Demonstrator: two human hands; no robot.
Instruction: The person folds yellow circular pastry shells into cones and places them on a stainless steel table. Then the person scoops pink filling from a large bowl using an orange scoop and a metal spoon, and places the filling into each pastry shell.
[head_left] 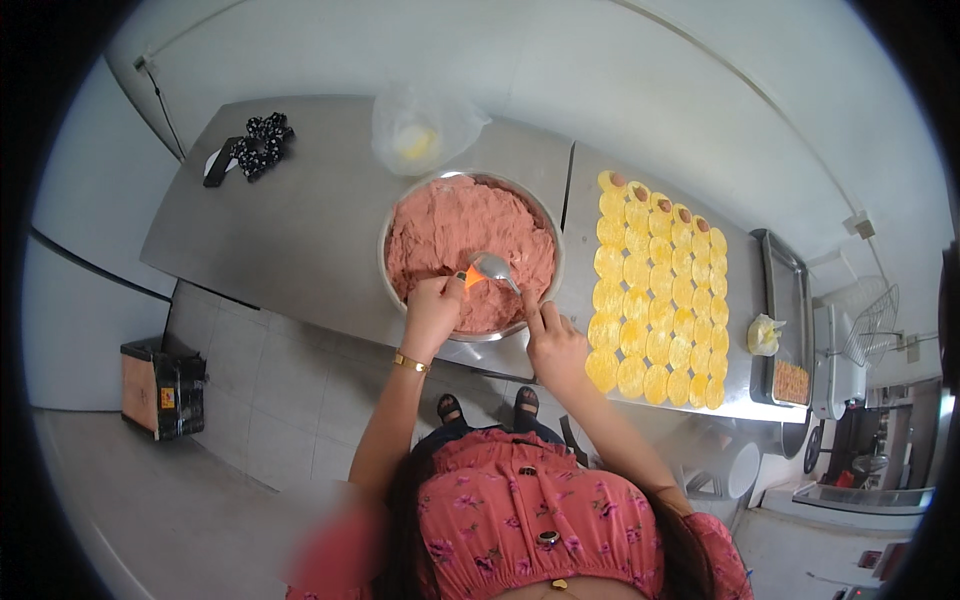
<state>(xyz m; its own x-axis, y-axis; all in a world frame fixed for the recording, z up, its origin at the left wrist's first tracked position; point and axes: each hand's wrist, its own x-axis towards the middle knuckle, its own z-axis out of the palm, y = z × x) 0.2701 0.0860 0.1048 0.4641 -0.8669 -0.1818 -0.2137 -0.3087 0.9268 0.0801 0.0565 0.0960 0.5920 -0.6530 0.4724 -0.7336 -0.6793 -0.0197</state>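
A large round metal bowl (pixel 559 250) full of pink ground meat (pixel 465 225) stands before me. My left hand (pixel 436 312) is closed over the bowl's near left rim, pinching a small orange tool (pixel 474 278) whose kind I cannot make out. My right hand (pixel 556 342), at the near right rim, grips the handle of a metal spoon (pixel 491 265). The spoon's head lies over the meat, right beside the orange tool. To the right, round yellow wrappers (pixel 662 318) lie in rows. Several at the far edge carry small lumps of meat (pixel 684 215).
Behind the bowl sits a clear plastic bag (pixel 425 130) with something yellow inside. A black scrunchie (pixel 263 146) and a dark flat object (pixel 219 163) lie far left. Metal trays (pixel 784 262) and a small tied bag (pixel 765 335) are at right. A box (pixel 163 390) stands on the floor.
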